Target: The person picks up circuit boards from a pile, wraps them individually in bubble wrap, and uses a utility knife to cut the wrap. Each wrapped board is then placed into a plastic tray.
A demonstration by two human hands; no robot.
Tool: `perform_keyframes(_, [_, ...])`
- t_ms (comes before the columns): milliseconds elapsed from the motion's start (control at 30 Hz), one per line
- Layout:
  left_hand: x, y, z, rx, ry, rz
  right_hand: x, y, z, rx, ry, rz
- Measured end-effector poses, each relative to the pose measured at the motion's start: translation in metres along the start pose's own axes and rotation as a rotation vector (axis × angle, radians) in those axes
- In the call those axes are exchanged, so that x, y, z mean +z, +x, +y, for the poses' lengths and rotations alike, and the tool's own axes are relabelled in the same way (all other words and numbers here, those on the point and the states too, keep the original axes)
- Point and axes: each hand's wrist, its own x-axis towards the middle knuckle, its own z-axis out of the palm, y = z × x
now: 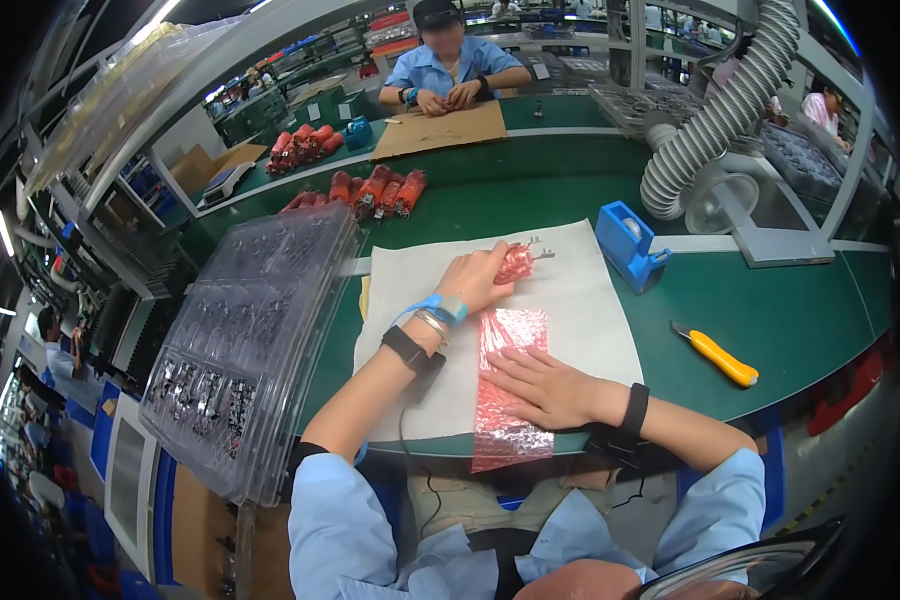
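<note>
My left hand (475,277) is closed round one end of a small bundle rolled in pink bubble wrap (516,263). Thin metal pins (542,252) stick out of the bundle's right end; what else is inside is hidden. Below it, a long flat strip of pink bubble wrap (513,335) lies on a white sheet (420,290), its lower end hanging past the bench edge. My right hand (545,388) presses flat on this strip, fingers spread. A blue strap is on my left wrist, and dark bands are on both wrists.
Stacked clear plastic trays of small parts (255,310) stand at left. Red wrapped bundles (375,192) lie at the back. At right are a blue tape dispenser (630,245), a yellow-handled cutter (720,357) and a grey duct hose (720,125). A co-worker (455,70) sits opposite at a cardboard sheet (440,130).
</note>
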Motion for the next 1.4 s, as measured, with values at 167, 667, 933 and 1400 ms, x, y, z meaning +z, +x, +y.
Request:
perform_keyframes(167, [-0.006,0.007,-0.005,0.093,0.03,-0.008,-0.001,0.0,0.004,0.029,0.003,-0.011])
perform_keyframes(667, [-0.022,0.019,0.019,-0.009,-0.591,0.294,-0.031,0.0,0.024,0.018,0.13,-0.133])
perform_keyframes(933, [0.042,0.019,0.044,-0.466,-1.695,0.089,-0.04,0.011,0.078,0.163,0.561,0.239])
perform_keyframes(1400, [0.074,0.003,0.05,-0.395,-1.735,-0.031,-0.163,-0.078,0.108,1.003,-0.055,0.552])
